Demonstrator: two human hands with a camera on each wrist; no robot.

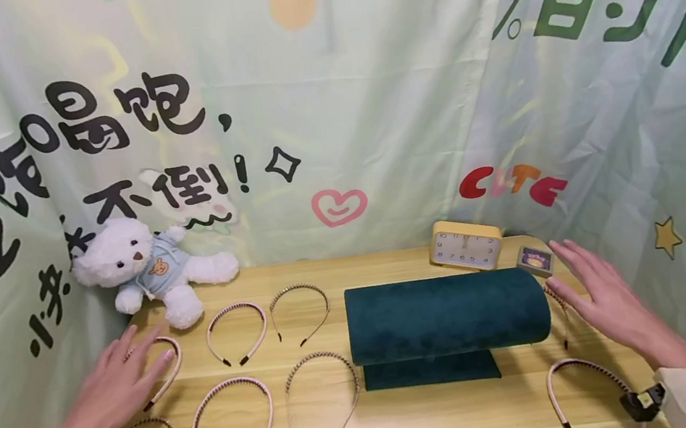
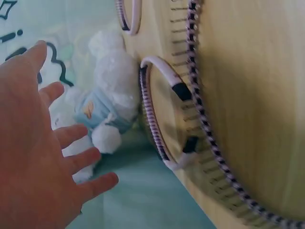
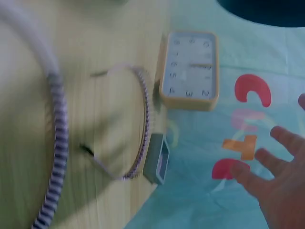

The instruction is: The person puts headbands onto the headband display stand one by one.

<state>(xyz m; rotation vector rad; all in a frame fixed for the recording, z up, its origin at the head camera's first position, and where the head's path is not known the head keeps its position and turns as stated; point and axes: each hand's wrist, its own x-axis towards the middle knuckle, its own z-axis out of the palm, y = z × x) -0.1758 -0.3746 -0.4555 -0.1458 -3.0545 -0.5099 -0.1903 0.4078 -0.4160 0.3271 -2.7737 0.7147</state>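
My left hand (image 1: 110,385) hovers with spread fingers above a pink headband (image 1: 178,360) at the left of the table, holding nothing. Fingers extended, my right hand (image 1: 609,304) is beside the right end of a dark green velvet display stand (image 1: 446,316); it too holds nothing. That hand partly hides a thin headband (image 1: 566,320), while a thicker pink one (image 1: 553,400) lies in front of it. Between the left hand and the stand lie several more headbands, among them a pink one (image 1: 271,407) and a beaded one (image 1: 355,380).
A white teddy bear (image 1: 177,296) in a blue top sits at the back left. A yellow-framed clock (image 1: 466,248) and a small grey box (image 1: 535,261) stand at the back right. Printed cloth (image 1: 396,126) hangs round the wooden table (image 1: 307,336).
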